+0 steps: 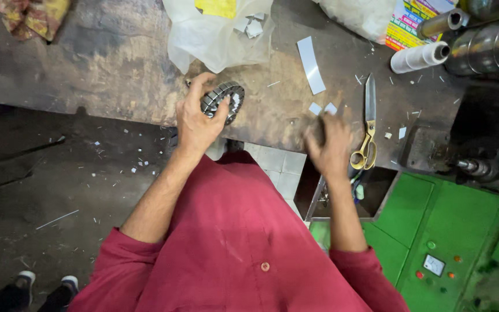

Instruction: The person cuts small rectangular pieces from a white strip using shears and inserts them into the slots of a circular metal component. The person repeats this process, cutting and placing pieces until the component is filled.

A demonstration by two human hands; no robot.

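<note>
Left hand (196, 120) clamped on metal ring (222, 100) at bench (116, 63) edge. Right hand (329, 145) blurred, fingers apart, empty, near small chips (323, 108), beside scissors (367, 124).

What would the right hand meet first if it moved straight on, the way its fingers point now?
Probably the small white scraps just beyond the right hand; the long white strip lies farther on. The hand is blurred, so its direction is uncertain.
</note>
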